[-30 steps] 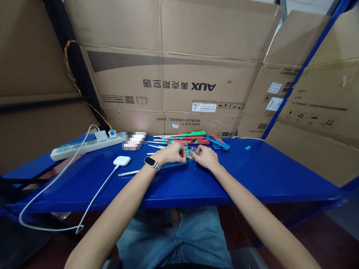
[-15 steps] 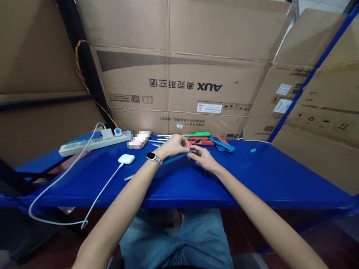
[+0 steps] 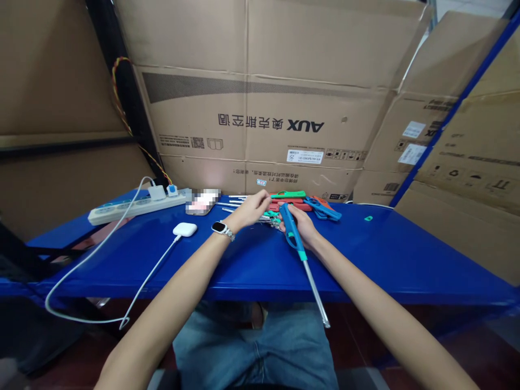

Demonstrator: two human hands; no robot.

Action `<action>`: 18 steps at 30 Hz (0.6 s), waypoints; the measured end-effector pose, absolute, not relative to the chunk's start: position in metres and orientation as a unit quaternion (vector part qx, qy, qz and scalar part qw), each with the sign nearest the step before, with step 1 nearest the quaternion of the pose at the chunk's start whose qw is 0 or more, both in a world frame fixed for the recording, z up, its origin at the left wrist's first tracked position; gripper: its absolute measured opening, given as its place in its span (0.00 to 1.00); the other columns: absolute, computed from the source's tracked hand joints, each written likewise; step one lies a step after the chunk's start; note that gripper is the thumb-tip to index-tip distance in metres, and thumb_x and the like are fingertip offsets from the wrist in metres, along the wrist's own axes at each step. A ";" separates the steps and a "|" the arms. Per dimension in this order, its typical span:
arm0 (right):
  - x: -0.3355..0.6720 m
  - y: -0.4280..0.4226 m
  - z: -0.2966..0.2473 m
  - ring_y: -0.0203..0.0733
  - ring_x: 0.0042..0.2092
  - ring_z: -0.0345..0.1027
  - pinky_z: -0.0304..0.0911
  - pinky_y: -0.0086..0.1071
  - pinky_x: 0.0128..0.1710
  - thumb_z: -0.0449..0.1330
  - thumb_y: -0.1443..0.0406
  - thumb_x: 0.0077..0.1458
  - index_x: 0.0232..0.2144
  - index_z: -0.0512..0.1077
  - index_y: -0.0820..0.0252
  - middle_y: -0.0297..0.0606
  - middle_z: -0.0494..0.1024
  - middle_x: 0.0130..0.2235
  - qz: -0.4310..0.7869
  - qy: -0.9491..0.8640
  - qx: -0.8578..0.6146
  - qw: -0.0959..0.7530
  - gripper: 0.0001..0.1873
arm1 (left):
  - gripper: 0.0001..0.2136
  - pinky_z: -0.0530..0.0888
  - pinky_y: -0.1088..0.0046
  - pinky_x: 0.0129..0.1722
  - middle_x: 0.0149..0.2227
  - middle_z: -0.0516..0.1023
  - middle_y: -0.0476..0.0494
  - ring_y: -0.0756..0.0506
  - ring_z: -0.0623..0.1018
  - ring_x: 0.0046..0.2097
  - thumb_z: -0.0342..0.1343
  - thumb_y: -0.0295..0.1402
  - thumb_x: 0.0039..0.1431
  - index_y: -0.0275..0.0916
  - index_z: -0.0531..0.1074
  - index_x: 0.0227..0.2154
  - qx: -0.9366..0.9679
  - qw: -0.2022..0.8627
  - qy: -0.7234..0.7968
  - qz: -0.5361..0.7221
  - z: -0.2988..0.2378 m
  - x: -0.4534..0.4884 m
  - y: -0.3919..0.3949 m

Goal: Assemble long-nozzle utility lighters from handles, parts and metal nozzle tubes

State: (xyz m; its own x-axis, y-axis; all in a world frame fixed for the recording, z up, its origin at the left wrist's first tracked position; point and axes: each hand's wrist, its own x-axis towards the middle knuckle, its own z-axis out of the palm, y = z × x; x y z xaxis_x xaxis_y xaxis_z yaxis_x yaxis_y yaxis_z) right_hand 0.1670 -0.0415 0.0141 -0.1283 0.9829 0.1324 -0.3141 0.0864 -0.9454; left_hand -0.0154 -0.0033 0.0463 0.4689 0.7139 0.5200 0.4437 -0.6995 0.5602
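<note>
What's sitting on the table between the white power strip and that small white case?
Only bare blue table lies between the power strip and the white case, seen from the head camera.

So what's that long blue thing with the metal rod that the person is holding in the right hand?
It looks like a long-reach lighter: a blue plastic handle with a loop-shaped trigger opening, then a thin silvery metal tube. The right hand grips the handle, lifting it off the blue table. It is tilted, the tube pointing down toward the person, its tip past the table's front edge, over the lap. Nothing else visibly touches it.
</note>
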 end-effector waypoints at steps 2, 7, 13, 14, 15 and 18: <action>0.165 -0.042 0.011 0.33 0.19 0.65 0.59 0.27 0.17 0.63 0.51 0.50 0.40 0.69 0.56 0.27 0.71 0.25 0.569 -0.492 -0.354 0.556 0.20 | 0.13 0.66 0.72 0.34 0.30 0.72 0.48 0.47 0.73 0.33 0.43 0.41 0.70 0.40 0.63 0.31 0.859 0.135 0.340 0.358 0.037 -0.003 -0.009; 0.162 -0.044 0.007 0.34 0.18 0.64 0.56 0.26 0.14 0.64 0.49 0.48 0.36 0.63 0.54 0.22 0.66 0.21 0.561 -0.507 -0.350 0.554 0.21 | 0.10 0.65 0.70 0.36 0.32 0.71 0.46 0.44 0.74 0.35 0.37 0.35 0.72 0.41 0.61 0.37 0.871 0.068 0.358 0.331 0.023 0.014 -0.016; 0.158 -0.043 0.012 0.33 0.18 0.63 0.57 0.26 0.14 0.64 0.51 0.50 0.34 0.61 0.54 0.23 0.66 0.20 0.575 -0.506 -0.334 0.550 0.19 | 0.08 0.66 0.69 0.37 0.35 0.70 0.44 0.44 0.73 0.36 0.37 0.32 0.71 0.41 0.59 0.37 0.884 0.006 0.347 0.314 0.019 0.007 -0.013; 0.157 -0.042 0.014 0.33 0.18 0.63 0.56 0.26 0.14 0.64 0.52 0.51 0.33 0.60 0.54 0.23 0.66 0.21 0.578 -0.509 -0.332 0.546 0.19 | 0.07 0.65 0.69 0.36 0.35 0.69 0.44 0.44 0.72 0.36 0.38 0.32 0.71 0.41 0.59 0.36 0.882 0.007 0.348 0.317 0.018 0.006 -0.012; 0.155 -0.040 0.017 0.33 0.18 0.63 0.56 0.26 0.14 0.65 0.53 0.51 0.33 0.60 0.53 0.23 0.66 0.21 0.581 -0.510 -0.332 0.540 0.19 | 0.07 0.65 0.69 0.36 0.34 0.68 0.45 0.44 0.71 0.35 0.38 0.32 0.71 0.41 0.58 0.36 0.879 0.012 0.349 0.326 0.018 0.005 -0.011; 0.149 -0.034 0.024 0.33 0.17 0.62 0.55 0.26 0.13 0.65 0.55 0.51 0.33 0.59 0.53 0.23 0.67 0.22 0.589 -0.510 -0.334 0.530 0.18 | 0.09 0.63 0.69 0.34 0.31 0.67 0.47 0.45 0.69 0.33 0.39 0.33 0.70 0.42 0.56 0.32 0.853 0.058 0.348 0.384 0.018 0.005 -0.008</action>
State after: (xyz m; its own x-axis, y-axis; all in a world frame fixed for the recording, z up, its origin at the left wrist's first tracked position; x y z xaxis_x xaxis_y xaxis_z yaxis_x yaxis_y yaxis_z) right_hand 0.1486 -0.0336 0.0242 -0.2144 0.9657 0.1462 -0.2842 0.0816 -0.9553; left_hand 0.0051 -0.0076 0.0177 0.4625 0.6383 0.6153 0.5495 -0.7510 0.3661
